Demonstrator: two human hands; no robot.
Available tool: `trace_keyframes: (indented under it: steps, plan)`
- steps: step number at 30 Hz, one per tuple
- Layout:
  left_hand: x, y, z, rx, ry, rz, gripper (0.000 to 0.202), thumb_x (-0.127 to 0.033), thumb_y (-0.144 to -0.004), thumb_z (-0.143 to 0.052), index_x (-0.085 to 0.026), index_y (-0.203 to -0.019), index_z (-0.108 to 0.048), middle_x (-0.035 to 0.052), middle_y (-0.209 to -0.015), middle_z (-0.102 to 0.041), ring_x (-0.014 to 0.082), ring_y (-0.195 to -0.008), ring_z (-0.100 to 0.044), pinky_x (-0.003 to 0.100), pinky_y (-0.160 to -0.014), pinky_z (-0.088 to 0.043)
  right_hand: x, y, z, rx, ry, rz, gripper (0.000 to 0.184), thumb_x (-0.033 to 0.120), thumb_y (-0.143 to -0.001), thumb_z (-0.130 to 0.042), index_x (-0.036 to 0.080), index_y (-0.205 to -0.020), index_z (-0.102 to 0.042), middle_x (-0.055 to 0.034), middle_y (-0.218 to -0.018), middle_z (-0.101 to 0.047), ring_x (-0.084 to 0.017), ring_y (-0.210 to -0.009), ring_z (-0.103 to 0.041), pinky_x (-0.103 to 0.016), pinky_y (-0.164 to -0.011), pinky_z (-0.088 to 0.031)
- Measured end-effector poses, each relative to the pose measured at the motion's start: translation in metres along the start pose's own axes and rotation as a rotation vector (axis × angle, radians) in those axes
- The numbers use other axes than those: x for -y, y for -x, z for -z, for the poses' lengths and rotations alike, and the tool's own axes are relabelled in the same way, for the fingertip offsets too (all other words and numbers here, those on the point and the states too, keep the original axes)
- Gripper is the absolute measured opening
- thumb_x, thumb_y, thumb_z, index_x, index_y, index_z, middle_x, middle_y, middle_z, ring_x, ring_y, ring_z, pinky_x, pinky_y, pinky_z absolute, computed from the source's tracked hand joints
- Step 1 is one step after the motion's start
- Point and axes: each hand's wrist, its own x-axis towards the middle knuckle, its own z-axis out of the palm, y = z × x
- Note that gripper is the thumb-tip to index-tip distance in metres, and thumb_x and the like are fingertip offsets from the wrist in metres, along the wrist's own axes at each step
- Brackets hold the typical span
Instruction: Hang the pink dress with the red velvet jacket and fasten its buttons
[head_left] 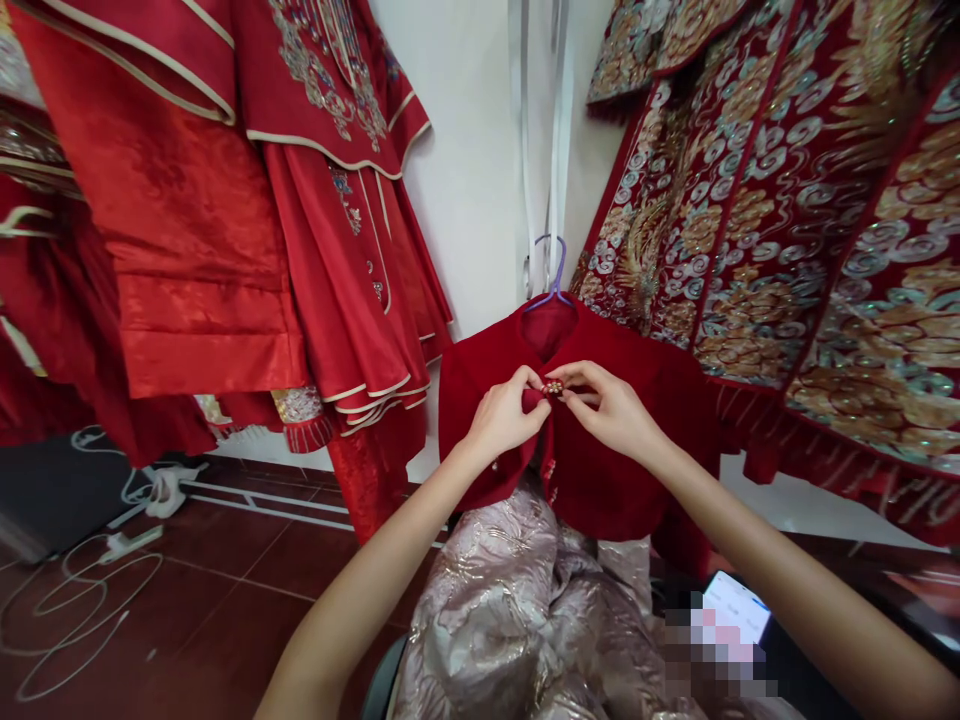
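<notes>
A short dark-red jacket point(615, 480) hangs from a purple hanger point(556, 272) in front of me. At its front opening, just below the collar, sits a small gold ornamental clasp point(554, 388). My left hand point(508, 412) pinches the jacket's front edge at the left side of that clasp. From the other side, my right hand point(606, 408) closes thumb and fingers at the clasp's right end. More small gold fasteners point(552, 482) show lower on the front edge. Whether the clasp's two halves are joined is too small to tell.
Red trimmed garments point(330, 260) hang at left, and heavily embroidered ones point(750, 220) at right. White straps point(559, 130) run down behind the hanger. Shiny pale fabric point(510, 610) lies below the jacket. A lit phone point(731, 612) is at lower right; white cables point(67, 600) lie on the tiled floor.
</notes>
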Motion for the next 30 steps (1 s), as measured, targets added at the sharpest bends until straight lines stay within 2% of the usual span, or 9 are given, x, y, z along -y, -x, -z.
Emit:
trace_keyframes:
  steps: [3, 6, 14, 30]
  plan:
    - [0.001, -0.002, -0.001, -0.047, 0.017, -0.019, 0.013, -0.030, -0.080, -0.057, -0.022, -0.090, -0.054, -0.0012, -0.088, -0.067, 0.0129, -0.072, -0.060, 0.023, -0.066, -0.043, -0.005, 0.002, 0.000, -0.007, -0.004, 0.005, 0.028, 0.017, -0.082, -0.051, 0.024, -0.108, -0.061, -0.0036, -0.108, -0.064, -0.016, -0.098, -0.063, -0.031, -0.082, -0.057]
    - [0.002, -0.005, -0.003, -0.064, 0.009, -0.044, 0.012, -0.031, -0.080, -0.058, -0.021, -0.084, -0.054, -0.0011, -0.085, -0.066, 0.0124, -0.072, -0.059, 0.023, -0.066, -0.043, -0.006, 0.004, 0.001, 0.002, -0.011, 0.006, 0.030, 0.018, -0.084, -0.051, 0.025, -0.111, -0.062, -0.0035, -0.109, -0.064, -0.017, -0.099, -0.064, -0.032, -0.085, -0.057]
    - [-0.002, -0.009, -0.003, -0.021, -0.084, -0.104, 0.005, -0.023, -0.079, -0.057, -0.020, -0.083, -0.055, -0.0004, -0.083, -0.066, 0.0139, -0.073, -0.061, 0.023, -0.064, -0.042, -0.004, 0.008, -0.001, -0.043, -0.059, -0.013, 0.027, 0.028, -0.083, -0.060, 0.024, -0.110, -0.063, -0.0037, -0.111, -0.065, -0.018, -0.099, -0.065, -0.032, -0.082, -0.059]
    - [-0.004, -0.011, 0.009, 0.042, -0.106, -0.088, 0.010, -0.027, -0.082, -0.055, -0.020, -0.086, -0.060, 0.0015, -0.086, -0.069, 0.0146, -0.074, -0.063, 0.023, -0.065, -0.043, -0.002, 0.001, -0.002, -0.085, -0.046, -0.031, 0.027, 0.035, -0.081, -0.064, 0.022, -0.105, -0.065, -0.0048, -0.105, -0.067, -0.019, -0.094, -0.065, -0.033, -0.078, -0.060]
